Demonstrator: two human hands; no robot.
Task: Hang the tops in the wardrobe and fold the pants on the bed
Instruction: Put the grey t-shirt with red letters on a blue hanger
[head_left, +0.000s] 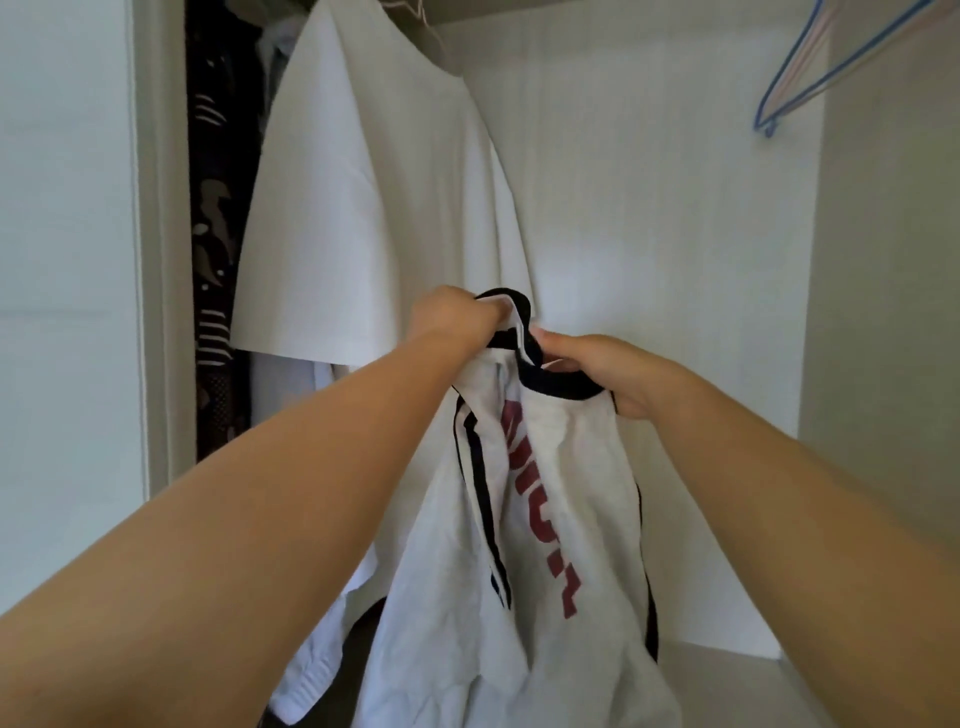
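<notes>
The wardrobe (649, 208) interior filled most of the frame. At upper centre, a white T-shirt (363, 208) hung inside it, in front of the pale back panel. Along the compartment's left edge, dark patterned garments (218, 260) hung packed close together, with further pale clothing visible below the T-shirt's hem. At upper right, empty hangers (810, 67), blue and pink, hung at a tilt.

At centre frame, a pale top (545, 519) with dark trim and red lettering was held up before the compartment. The left hand (452, 322) had its fingers curled tightly round the dark collar. The right hand (602, 369) gripped the same collar just beside it. The top's body hung down to the lower edge.
</notes>
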